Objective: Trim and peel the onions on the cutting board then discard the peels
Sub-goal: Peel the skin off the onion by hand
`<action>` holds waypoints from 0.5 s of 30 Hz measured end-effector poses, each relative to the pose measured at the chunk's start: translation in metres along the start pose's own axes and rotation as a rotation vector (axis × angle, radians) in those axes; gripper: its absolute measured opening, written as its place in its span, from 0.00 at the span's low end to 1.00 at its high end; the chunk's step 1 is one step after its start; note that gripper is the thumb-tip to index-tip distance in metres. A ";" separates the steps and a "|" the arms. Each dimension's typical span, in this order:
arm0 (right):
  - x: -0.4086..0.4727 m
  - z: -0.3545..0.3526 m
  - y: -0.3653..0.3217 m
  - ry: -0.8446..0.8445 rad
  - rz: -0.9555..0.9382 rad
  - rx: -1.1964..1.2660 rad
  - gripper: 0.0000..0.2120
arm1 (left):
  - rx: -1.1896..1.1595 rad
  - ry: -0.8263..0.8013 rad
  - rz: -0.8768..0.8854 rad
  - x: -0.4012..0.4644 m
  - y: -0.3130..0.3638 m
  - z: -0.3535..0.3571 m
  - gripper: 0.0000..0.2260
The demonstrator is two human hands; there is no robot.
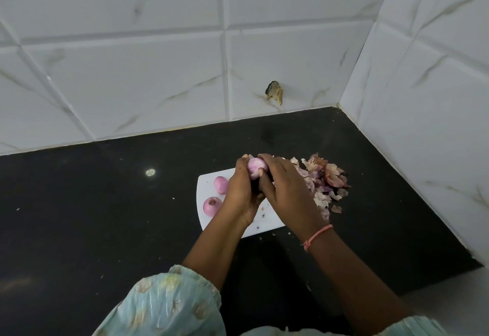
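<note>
Pale green patterned sleeves (pixel 169 306) are seen lowest. One peeled pink onion (pixel 254 168) is gripped above the white plastic cutting board (pixel 209 184) by both the left hand (pixel 242 192) and right hand (pixel 285 190); something dark, possibly a knife handle, is hidden between them. Two peeled onions (pixel 213 205) lie on the board, papery peels (pixel 324 184) heaped beside it on the black counter (pixel 105 203).

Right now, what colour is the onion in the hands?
Pinkish purple with white streaks; the onion shows best in the head view.
</note>
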State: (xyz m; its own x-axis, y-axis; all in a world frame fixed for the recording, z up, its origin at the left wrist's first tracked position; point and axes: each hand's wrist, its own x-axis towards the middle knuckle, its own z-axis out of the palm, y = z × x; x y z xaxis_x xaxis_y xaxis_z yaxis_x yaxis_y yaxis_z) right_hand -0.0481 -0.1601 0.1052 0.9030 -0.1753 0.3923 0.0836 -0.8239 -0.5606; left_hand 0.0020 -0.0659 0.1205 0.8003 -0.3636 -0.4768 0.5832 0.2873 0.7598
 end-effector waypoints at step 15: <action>0.007 -0.003 -0.003 0.045 0.155 0.333 0.19 | 0.278 -0.099 0.185 0.000 0.002 -0.009 0.24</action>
State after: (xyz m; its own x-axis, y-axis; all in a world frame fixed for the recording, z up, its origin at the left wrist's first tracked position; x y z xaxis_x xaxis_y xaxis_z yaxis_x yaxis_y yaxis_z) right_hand -0.0434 -0.1606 0.1112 0.8970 -0.3134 0.3116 0.0866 -0.5668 -0.8193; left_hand 0.0047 -0.0572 0.1182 0.8637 -0.4156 -0.2852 0.3586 0.1090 0.9271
